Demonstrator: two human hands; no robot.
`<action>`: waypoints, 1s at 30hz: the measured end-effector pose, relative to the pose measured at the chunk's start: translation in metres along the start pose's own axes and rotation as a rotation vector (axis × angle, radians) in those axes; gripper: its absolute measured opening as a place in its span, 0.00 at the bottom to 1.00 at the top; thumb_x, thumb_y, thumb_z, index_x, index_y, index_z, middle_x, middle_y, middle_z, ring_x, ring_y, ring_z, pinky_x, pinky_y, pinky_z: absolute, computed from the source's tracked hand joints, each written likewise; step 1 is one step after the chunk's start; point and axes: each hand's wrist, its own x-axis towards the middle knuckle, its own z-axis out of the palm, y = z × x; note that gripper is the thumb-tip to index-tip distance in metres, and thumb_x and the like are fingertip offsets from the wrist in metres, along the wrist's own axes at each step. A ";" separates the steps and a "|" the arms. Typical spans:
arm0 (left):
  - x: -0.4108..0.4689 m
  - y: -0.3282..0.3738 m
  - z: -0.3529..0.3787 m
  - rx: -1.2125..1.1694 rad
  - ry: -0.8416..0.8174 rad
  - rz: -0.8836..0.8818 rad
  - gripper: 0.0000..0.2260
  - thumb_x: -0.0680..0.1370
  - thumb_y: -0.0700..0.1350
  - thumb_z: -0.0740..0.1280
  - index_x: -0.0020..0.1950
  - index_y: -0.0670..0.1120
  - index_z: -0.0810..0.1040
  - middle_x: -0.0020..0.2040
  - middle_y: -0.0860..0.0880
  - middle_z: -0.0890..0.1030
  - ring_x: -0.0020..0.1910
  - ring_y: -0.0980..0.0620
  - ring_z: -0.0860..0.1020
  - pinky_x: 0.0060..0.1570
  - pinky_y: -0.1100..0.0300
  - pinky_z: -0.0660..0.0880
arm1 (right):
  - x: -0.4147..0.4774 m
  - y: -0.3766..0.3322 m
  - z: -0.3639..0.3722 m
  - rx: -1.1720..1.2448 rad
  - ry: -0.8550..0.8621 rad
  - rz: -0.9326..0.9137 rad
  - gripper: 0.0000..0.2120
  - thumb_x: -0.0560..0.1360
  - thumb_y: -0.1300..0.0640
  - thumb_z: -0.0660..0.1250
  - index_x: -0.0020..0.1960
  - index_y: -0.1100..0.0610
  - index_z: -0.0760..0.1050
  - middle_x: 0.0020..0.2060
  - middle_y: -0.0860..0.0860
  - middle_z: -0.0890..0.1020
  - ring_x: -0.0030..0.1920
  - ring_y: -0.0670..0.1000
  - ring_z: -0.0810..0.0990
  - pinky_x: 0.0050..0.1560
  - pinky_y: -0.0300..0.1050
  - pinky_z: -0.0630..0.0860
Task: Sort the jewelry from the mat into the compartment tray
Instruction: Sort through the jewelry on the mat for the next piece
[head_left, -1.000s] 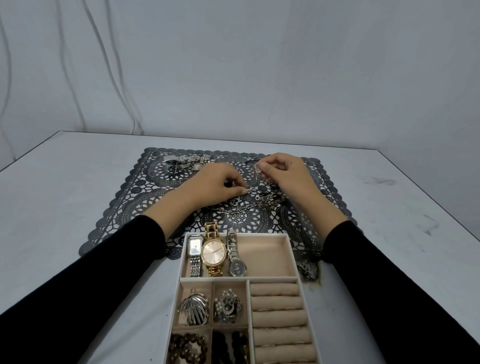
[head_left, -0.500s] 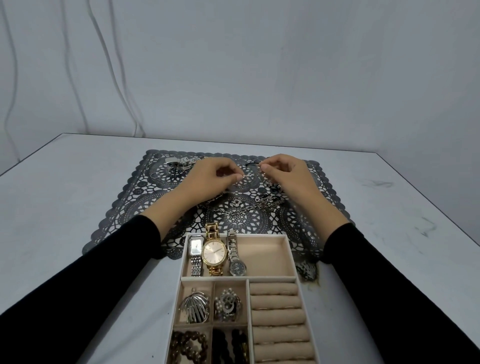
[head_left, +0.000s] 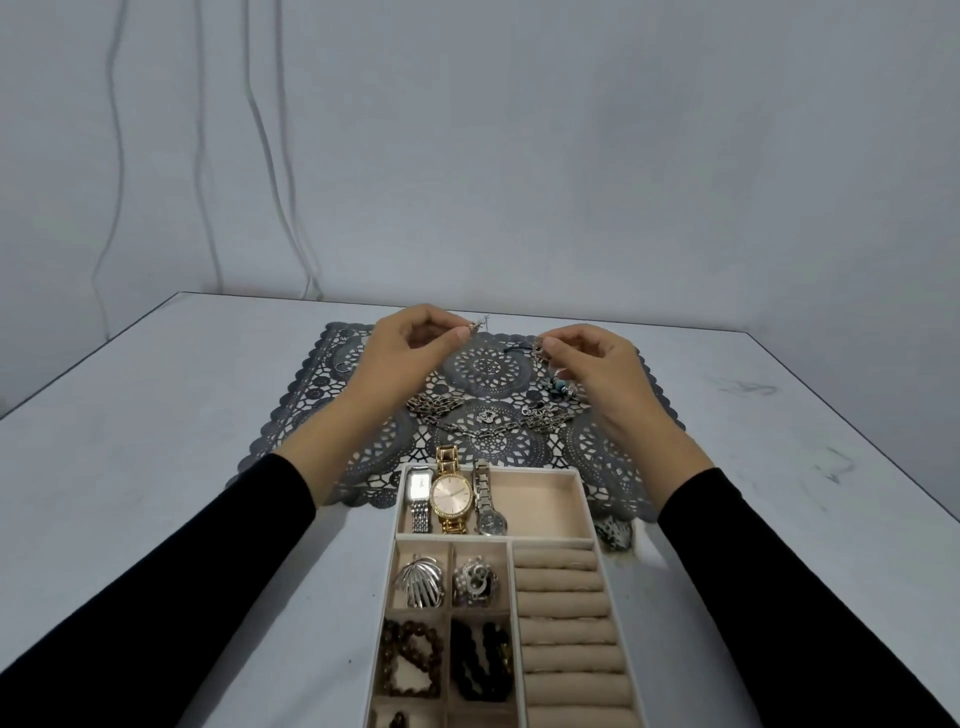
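Spanning the worktop (head_left: 156, 415), a dark lace mat (head_left: 311, 405) lies behind the compartment tray (head_left: 584, 499), which overlaps its near edge. Above the mat, the left hand (head_left: 410, 356) pinches a small silver piece (head_left: 475, 326) between its fingers. The right hand (head_left: 605, 371) pinches a charm bracelet (head_left: 560, 383) that hangs toward the mat.

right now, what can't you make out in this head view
Too small, head view: small silver piece pinched by the left hand.
Covered by fingers, head view: silver jewelry pinched by the right hand.
Cut off by bottom edge, head view: near end of the beige compartment tray.
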 end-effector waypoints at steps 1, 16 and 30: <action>-0.004 0.003 -0.002 -0.015 0.008 0.003 0.04 0.76 0.43 0.72 0.49 0.45 0.83 0.44 0.51 0.85 0.40 0.59 0.82 0.42 0.68 0.76 | -0.003 -0.002 0.000 0.011 0.000 -0.009 0.02 0.73 0.58 0.71 0.46 0.54 0.82 0.40 0.50 0.84 0.42 0.48 0.78 0.51 0.47 0.77; -0.079 0.051 -0.036 -0.097 0.086 0.103 0.03 0.76 0.43 0.72 0.49 0.48 0.82 0.47 0.48 0.85 0.49 0.54 0.83 0.49 0.65 0.76 | -0.074 -0.045 0.002 0.138 -0.056 -0.140 0.04 0.73 0.60 0.71 0.48 0.57 0.82 0.38 0.50 0.84 0.40 0.46 0.80 0.46 0.40 0.77; -0.128 0.067 -0.040 -0.138 0.073 0.141 0.03 0.76 0.39 0.72 0.47 0.47 0.82 0.46 0.49 0.85 0.47 0.56 0.82 0.47 0.68 0.76 | -0.138 -0.054 -0.001 0.066 -0.266 -0.184 0.08 0.72 0.60 0.72 0.50 0.60 0.82 0.42 0.54 0.84 0.40 0.48 0.79 0.44 0.40 0.77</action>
